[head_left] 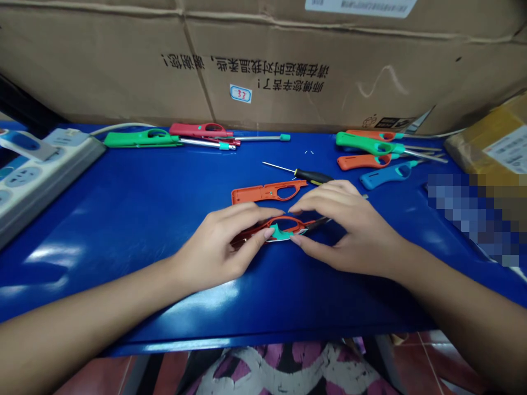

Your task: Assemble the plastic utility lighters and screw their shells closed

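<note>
My left hand (222, 244) and my right hand (346, 227) meet at the middle of the blue table (135, 219), both pinching an orange lighter body (284, 226) with a teal trigger piece that rests on the surface. Its metal tube pokes out to the right under my right fingers. Just behind it lies a loose orange shell half (267, 192). A black-handled screwdriver (302, 174) lies beyond that, near my right knuckles.
Green and red long lighters (164, 137) lie at the back left, orange, green and blue ones (379, 153) at the back right. A white power strip (37, 170) sits at the left edge. Cardboard boxes (263, 60) wall off the back.
</note>
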`<act>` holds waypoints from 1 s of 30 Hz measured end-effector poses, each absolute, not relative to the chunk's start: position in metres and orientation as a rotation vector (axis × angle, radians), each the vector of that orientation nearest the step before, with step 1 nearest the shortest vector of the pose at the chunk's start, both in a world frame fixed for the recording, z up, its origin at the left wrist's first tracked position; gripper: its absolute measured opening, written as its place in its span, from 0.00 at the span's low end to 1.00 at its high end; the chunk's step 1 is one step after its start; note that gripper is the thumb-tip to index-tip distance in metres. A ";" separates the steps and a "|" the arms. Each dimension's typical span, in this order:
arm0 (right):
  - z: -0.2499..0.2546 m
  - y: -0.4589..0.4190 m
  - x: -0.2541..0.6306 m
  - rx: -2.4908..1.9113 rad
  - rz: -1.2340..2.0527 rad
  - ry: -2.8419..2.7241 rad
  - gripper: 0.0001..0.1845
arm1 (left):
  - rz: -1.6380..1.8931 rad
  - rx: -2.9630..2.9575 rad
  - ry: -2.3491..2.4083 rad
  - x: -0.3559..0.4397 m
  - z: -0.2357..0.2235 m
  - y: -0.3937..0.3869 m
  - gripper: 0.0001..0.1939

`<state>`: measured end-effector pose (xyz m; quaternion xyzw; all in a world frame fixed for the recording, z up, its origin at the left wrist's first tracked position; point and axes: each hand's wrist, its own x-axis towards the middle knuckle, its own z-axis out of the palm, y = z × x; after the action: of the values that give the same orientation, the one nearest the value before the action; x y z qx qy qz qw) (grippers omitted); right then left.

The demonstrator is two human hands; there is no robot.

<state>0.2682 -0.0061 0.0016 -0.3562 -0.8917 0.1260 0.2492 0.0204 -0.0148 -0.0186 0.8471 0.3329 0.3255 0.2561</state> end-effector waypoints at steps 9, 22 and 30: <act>-0.008 -0.005 0.267 -0.940 0.342 -2.471 0.07 | 0.870 2.394 0.835 0.019 -0.019 -0.015 0.15; -0.004 -0.008 0.267 -0.919 0.355 -2.504 0.10 | 0.846 2.438 0.791 0.018 -0.021 -0.013 0.09; -0.003 -0.007 0.269 -0.916 0.390 -2.513 0.10 | 0.850 2.486 0.746 0.017 -0.023 -0.012 0.10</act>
<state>0.2692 -0.0071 -0.0032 -0.3306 -0.9075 0.1408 0.2175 0.0170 -0.0117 -0.0230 0.8910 0.2676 0.3048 0.2038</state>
